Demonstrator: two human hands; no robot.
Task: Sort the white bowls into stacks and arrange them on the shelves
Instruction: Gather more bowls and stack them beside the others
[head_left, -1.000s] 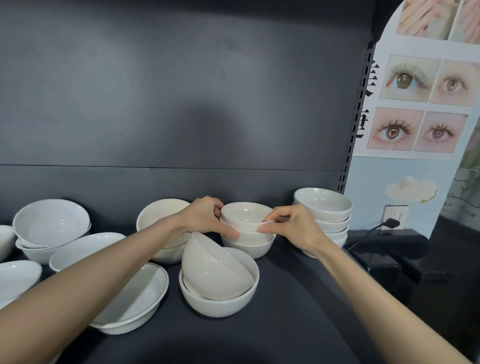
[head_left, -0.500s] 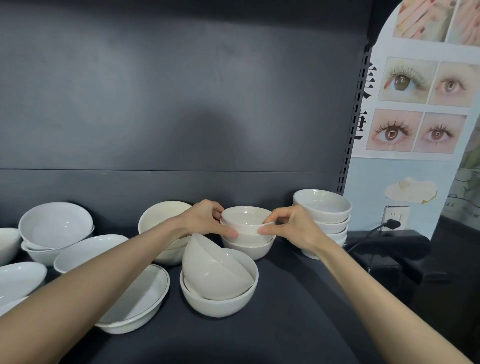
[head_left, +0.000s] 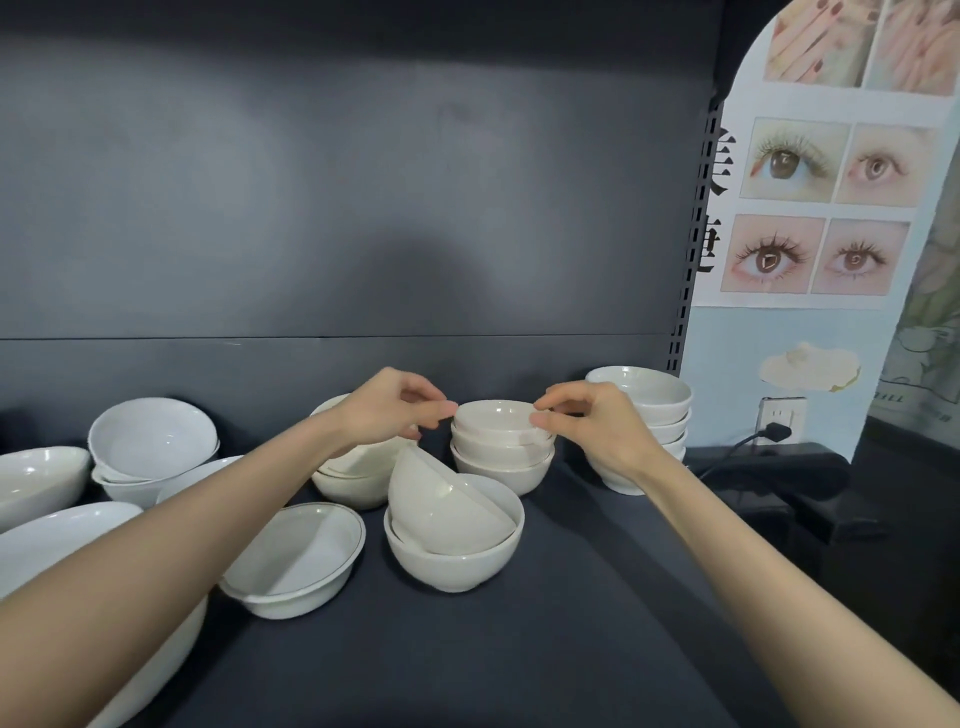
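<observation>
The fingers (head_left: 545, 402) of the right hand (head_left: 597, 431) pinch the right rim of the top bowl (head_left: 496, 418); the left hand (head_left: 387, 410) has its fingertips pressed together at the left rim, touching it or just beside it. That bowl sits on a small stack (head_left: 501, 457) at the far middle of the dark shelf (head_left: 467, 649). Just nearer, a bowl holding tilted bowls (head_left: 452, 540). A taller stack (head_left: 649, 415) stands right; shallow dishes (head_left: 296, 556) lie left.
</observation>
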